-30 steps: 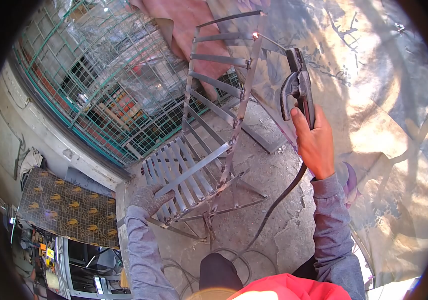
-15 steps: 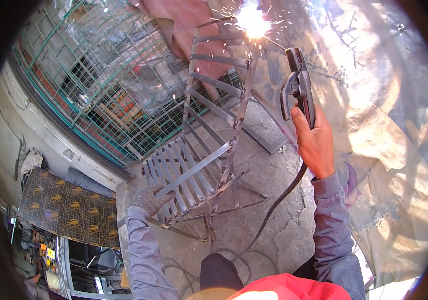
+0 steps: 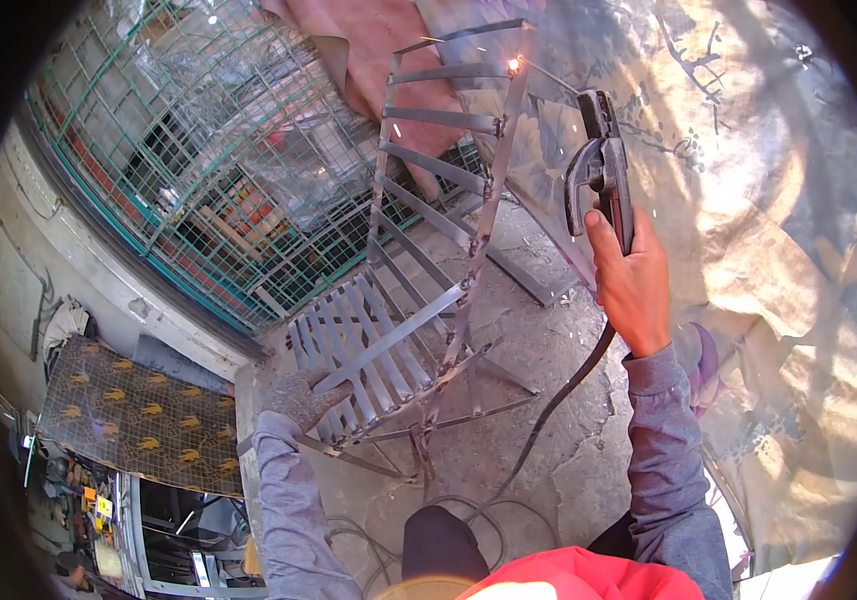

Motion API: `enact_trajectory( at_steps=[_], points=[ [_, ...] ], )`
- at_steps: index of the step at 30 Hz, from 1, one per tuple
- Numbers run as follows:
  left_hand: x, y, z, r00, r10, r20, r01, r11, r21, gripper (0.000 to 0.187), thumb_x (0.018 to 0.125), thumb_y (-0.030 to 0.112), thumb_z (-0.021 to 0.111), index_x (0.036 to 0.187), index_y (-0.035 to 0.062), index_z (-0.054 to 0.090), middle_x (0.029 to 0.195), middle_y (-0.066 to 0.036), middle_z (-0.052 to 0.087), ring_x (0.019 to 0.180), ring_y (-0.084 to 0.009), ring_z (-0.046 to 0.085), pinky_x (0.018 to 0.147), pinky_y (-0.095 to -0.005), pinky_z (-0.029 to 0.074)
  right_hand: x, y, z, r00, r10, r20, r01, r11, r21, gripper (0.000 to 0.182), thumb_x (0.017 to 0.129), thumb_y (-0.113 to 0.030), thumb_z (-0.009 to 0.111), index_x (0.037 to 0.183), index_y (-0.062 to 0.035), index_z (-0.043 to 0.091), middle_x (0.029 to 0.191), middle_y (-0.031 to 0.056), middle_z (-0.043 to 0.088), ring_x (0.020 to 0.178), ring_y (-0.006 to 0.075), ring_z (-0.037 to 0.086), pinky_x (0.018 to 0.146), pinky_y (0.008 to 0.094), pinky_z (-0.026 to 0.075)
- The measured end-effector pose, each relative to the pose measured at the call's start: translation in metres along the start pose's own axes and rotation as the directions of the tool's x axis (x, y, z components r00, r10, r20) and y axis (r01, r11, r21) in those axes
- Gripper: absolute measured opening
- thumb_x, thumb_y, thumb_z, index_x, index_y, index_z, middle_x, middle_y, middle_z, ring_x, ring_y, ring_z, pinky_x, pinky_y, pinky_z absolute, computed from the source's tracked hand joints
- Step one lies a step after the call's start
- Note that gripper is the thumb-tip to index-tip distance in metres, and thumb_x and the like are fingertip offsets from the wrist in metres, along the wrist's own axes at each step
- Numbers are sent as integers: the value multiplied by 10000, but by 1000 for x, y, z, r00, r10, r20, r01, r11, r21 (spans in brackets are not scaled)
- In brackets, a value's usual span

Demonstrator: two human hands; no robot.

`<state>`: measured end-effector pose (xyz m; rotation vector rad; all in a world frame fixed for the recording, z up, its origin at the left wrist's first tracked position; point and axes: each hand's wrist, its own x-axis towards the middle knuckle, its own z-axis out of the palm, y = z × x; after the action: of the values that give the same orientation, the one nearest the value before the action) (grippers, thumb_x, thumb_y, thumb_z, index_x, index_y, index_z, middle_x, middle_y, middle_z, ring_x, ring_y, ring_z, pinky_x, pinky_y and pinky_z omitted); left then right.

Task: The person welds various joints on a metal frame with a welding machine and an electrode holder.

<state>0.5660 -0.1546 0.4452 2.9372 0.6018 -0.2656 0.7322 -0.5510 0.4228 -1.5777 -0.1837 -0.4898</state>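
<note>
My right hand (image 3: 631, 285) is bare and wrapped around the handle of a welding electrode holder (image 3: 610, 170). A thin electrode (image 3: 553, 80) runs from its jaws to the upper right side of a metal chair frame (image 3: 478, 240), where a small orange glow sits at the tip. The frame has slats across its tall back and its seat. My left hand (image 3: 303, 400), in a grey glove, grips the near end of the chair's flat armrest bar; some of its fingers are hidden.
A black cable (image 3: 568, 390) drops from the holder to loops on the concrete floor (image 3: 558, 460). Green wire mesh (image 3: 248, 170) stands behind at left, a patterned cloth (image 3: 748, 250) hangs at right. A dark patterned board (image 3: 138, 415) lies at lower left.
The bright white arc and its spray of sparks have died down to a small orange glow. The electrode holder has dipped slightly. My left hand stays on the armrest.
</note>
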Motion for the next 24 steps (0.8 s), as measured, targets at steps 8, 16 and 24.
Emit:
enact_trajectory(
  at_steps=[8,16,24],
  points=[
    [1,-5,7,993,70,-95,-70,998,4,582,849,607,692,1115,94,758,976,-218,733,930,-400,693,836,-466,517,-1,3,6,1000,-4,-1,4,1000,8,359,987,-352,661,1093,-11,628,814,71,594,751,164,537,715,331,472],
    [6,-11,8,998,46,-33,-46,999,19,638,847,687,656,1195,161,749,1133,-179,735,1071,-384,682,933,-462,517,-1,0,5,1000,-1,3,1,1000,4,349,989,-346,657,1103,-17,634,808,65,594,744,153,537,709,329,473],
    [1,-4,5,997,20,-71,-15,997,73,649,846,703,640,1200,170,744,1110,-185,736,1060,-381,687,931,-464,515,1,5,7,1000,-5,-28,6,999,45,387,994,-382,656,1079,-5,632,823,75,597,773,159,544,731,322,468]
  ],
)
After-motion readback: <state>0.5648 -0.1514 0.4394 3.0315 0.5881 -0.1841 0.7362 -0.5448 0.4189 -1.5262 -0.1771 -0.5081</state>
